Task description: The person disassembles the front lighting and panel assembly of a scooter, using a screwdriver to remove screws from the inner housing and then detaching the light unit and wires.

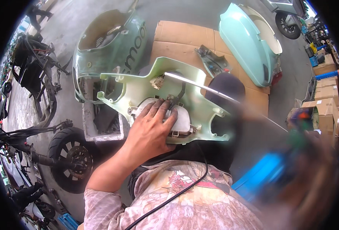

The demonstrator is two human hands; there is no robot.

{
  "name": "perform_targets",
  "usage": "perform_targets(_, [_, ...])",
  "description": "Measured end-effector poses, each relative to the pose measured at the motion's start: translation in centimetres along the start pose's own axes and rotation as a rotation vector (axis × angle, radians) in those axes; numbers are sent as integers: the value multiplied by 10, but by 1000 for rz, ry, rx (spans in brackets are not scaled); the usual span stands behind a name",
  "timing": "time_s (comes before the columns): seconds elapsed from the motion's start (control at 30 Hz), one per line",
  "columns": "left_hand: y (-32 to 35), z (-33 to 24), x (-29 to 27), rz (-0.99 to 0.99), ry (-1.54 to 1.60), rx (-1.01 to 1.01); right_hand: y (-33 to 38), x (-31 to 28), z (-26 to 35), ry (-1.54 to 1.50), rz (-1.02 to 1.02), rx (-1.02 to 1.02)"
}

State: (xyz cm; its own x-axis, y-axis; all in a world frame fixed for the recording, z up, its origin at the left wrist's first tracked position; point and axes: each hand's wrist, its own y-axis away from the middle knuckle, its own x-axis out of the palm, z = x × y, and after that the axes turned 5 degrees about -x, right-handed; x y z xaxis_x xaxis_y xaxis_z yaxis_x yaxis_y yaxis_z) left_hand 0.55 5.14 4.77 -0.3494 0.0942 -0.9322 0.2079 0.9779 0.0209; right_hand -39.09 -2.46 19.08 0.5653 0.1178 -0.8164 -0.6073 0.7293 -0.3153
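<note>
A pale green scooter front panel (194, 99) lies across my lap, its inner side facing up. My left hand (152, 119) rests on the white back of a lamp-like housing (183, 120) fitted in the panel, fingers spread over it. At the right my right hand (305, 136) is smeared by motion, so its fingers and anything in them cannot be made out; green and red patches show there. A thin whitish strip or rod (204, 87) runs from the panel's upper middle toward that hand.
A mint green body shell (112, 53) stands ahead left, over a white-framed crate (104, 137). Flattened cardboard (179, 40) carries a dark bracket (213, 61) and another mint panel (244, 46). Left are a wheel (70, 159) and frame (39, 82); right, a blurred blue box (259, 176) and cartons (326, 107).
</note>
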Motion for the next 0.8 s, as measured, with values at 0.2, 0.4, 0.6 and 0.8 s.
perform_targets(0.2, [3,4,3,-47,-9,19,-20,11,54,213,156,28])
perform_targets(0.4, [3,7,4,-70,49,36,-16,14,69,231,151,-28])
perform_targets(0.6, [1,8,4,-67,1,61,-2,9,80,206,222,314])
perform_targets(0.8, [1,7,3,-67,-15,73,-13,10,91,220,254,335])
